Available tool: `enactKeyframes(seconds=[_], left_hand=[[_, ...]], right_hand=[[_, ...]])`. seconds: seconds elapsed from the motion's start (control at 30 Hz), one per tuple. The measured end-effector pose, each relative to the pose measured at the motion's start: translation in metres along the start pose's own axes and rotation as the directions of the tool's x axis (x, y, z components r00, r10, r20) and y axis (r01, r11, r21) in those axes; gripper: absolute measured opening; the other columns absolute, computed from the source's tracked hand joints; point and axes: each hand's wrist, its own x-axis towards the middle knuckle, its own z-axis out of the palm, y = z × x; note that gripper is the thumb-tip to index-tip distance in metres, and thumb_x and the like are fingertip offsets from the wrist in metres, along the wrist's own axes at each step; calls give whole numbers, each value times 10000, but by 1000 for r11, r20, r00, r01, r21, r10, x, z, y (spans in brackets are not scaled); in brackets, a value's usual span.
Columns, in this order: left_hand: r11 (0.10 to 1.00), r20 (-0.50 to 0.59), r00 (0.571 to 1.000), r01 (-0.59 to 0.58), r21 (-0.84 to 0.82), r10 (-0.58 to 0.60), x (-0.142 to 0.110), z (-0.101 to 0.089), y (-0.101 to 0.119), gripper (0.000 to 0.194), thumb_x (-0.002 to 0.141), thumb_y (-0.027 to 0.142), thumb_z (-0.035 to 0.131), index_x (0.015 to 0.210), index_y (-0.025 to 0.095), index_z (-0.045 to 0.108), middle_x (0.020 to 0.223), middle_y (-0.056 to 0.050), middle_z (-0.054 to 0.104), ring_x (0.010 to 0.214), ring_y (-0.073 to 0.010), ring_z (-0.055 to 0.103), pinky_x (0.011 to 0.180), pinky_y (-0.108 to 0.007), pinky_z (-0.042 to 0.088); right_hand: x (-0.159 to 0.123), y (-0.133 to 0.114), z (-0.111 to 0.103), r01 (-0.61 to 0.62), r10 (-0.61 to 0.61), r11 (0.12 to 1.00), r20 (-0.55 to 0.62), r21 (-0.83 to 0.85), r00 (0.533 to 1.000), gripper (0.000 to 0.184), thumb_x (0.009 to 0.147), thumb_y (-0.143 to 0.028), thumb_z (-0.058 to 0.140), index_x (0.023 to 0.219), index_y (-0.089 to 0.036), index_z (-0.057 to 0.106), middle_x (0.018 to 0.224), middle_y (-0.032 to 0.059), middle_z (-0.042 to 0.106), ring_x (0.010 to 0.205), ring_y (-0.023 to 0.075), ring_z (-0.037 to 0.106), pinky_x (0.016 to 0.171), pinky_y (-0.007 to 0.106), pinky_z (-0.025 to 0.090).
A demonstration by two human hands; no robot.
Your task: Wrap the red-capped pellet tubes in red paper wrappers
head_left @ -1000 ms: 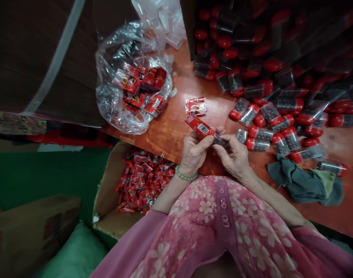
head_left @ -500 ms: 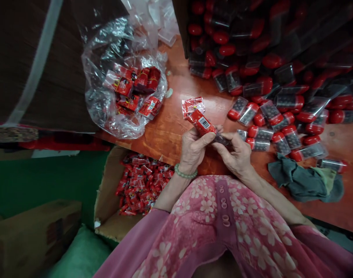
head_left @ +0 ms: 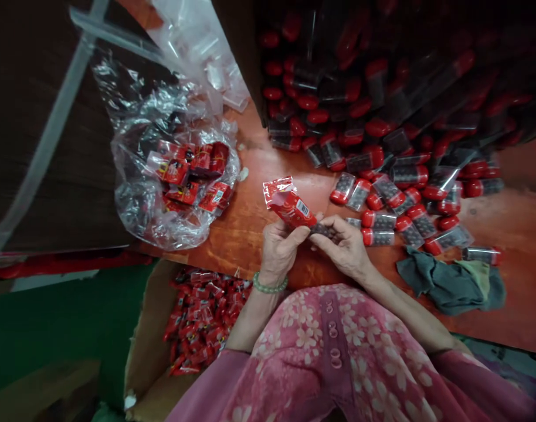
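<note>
My left hand (head_left: 280, 249), with a green bead bracelet at the wrist, is closed on a red printed sleeve (head_left: 289, 210) bearing a barcode. The sleeve's far end gapes open. At its near end sits a clear container of dark balls (head_left: 321, 230), pinched in the fingers of my right hand (head_left: 345, 247). Whether the container is partly inside the sleeve, I cannot tell. Just beyond the sleeve lies a stack of flat red wrappers (head_left: 272, 187) on the table, partly covered by it.
Red-capped clear containers (head_left: 377, 220) lie to the right, spilling from a large dark heap. A plastic bag (head_left: 136, 202) of bundled red wrappers is at the left. Below it stands a cardboard box (head_left: 147, 328) of red packets. A dark green cloth (head_left: 444, 284) lies right.
The camera view has shifted, so the table scene sits lower and further left. The red sleeve's far end shows a wider opening now. Both hands keep their hold.
</note>
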Motion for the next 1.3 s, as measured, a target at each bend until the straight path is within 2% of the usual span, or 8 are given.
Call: enactKeyframes(seconds=[0.13, 0.3, 0.4, 0.5, 0.6, 0.73, 1.0, 1.3], left_hand=[[1000, -106, 994, -6, -19, 4, 1, 8, -7, 404, 538, 459, 963, 773, 189, 776, 776, -30, 803, 763, -214, 779, 827, -348, 625], [997, -46, 999, 2, -76, -6, 2, 12, -8, 459, 559, 487, 954, 864, 188, 788, 889, -67, 815, 861, -211, 777, 882, -341, 609], [996, -35, 999, -3, -89, 0, 2, 11, -6, 442, 584, 493, 943, 864, 185, 793, 853, -64, 807, 826, -202, 764, 862, -342, 609], [997, -21, 1000, 18, -73, -19, 0, 10, -7, 399, 597, 485, 939, 786, 172, 776, 745, -28, 771, 664, -146, 705, 723, -287, 594], [995, 45, 996, 80, -50, -78, -4, 10, -9, 407, 637, 507, 911, 732, 146, 750, 649, -3, 708, 515, -87, 586, 558, -234, 515], [989, 113, 985, 136, -56, -129, -10, 10, -8, 377, 680, 473, 896, 741, 133, 746, 628, -3, 677, 499, -72, 549, 524, -219, 476], [989, -14, 997, 75, -127, -77, -6, 13, 0, 396, 661, 519, 897, 800, 174, 763, 745, -21, 744, 643, -130, 653, 619, -257, 549], [998, -11, 999, 39, 48, -38, -18, 14, -14, 401, 745, 543, 829, 818, 156, 754, 618, 11, 683, 533, -89, 592, 557, -221, 513]], right_hand=[[1, 4, -2, 186, -218, 945, -92, -270, 972, 133, 882, -322, 716, 906, -213, 644, 783, -10, 711, 644, 121, 664, 629, 243, 538], [1, 5, -11, 312, -372, 843, -58, -439, 926, 110, 890, -271, 726, 961, -206, 672, 855, 11, 750, 713, 137, 689, 680, 255, 544], [-1, 6, -13, 281, -329, 867, -48, -410, 943, 163, 883, -299, 746, 1005, -221, 670, 896, 8, 756, 755, 144, 707, 714, 266, 560], [-3, 6, -11, 177, -191, 964, -54, -200, 980, 289, 877, -346, 756, 1115, -249, 624, 991, 8, 759, 792, 145, 732, 718, 269, 599], [-2, 3, -10, 14, -12, 996, -17, 89, 1000, 355, 866, -412, 764, 1118, -258, 567, 863, -42, 730, 613, 97, 695, 590, 218, 591], [3, -3, -12, -109, 96, 968, 70, 227, 993, 388, 831, -447, 796, 1066, -250, 558, 741, -77, 695, 540, 79, 680, 566, 190, 583], [2, -5, -14, -52, 35, 982, 99, 182, 995, 422, 850, -380, 784, 1215, -261, 607, 1009, -7, 777, 765, 129, 765, 728, 269, 663], [-6, 0, -17, 6, -4, 991, -10, 133, 1000, 282, 846, -346, 794, 1068, -225, 669, 730, -43, 759, 555, 135, 741, 593, 266, 670]])
